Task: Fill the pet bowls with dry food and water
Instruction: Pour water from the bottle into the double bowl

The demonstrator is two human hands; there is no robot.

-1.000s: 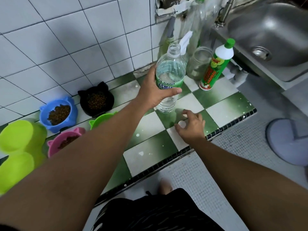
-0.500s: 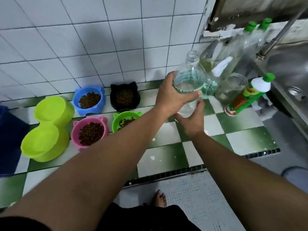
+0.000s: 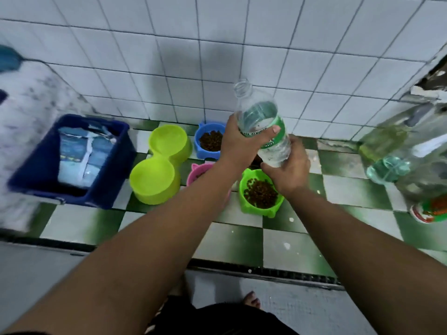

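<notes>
Both hands are on the water bottle (image 3: 260, 112): the left hand (image 3: 243, 143) wraps fingers and thumb round its green label; the right hand (image 3: 289, 171) cups the lower end from beneath, fingers curled about it. A second ago the bottle stood on the surface (image 3: 242, 238) off to the right, with only the left hand gripping it; since then it has been lifted and carried leftward, and the right hand has come up under it. It now hangs uncapped above the bowls, its open neck leaning up and to the left.

Far left of the hands sits a blue crate (image 3: 96, 198) with a pale bag (image 3: 77, 155) in it; nearer, just left of the left wrist, lies the lime double bowl (image 3: 154, 176), both cups dry; behind it the blue bowl (image 3: 205, 154) holds kibble; the pink bowl (image 3: 199, 170) is largely hidden by the left forearm; the green bowl (image 3: 257, 209), full of kibble, sits under the right hand. Right of the hands stand blurred bottles (image 3: 387, 151).

So the dry food looks done (as far as shows), and the water step seems about to begin, probably into the lime cups.
</notes>
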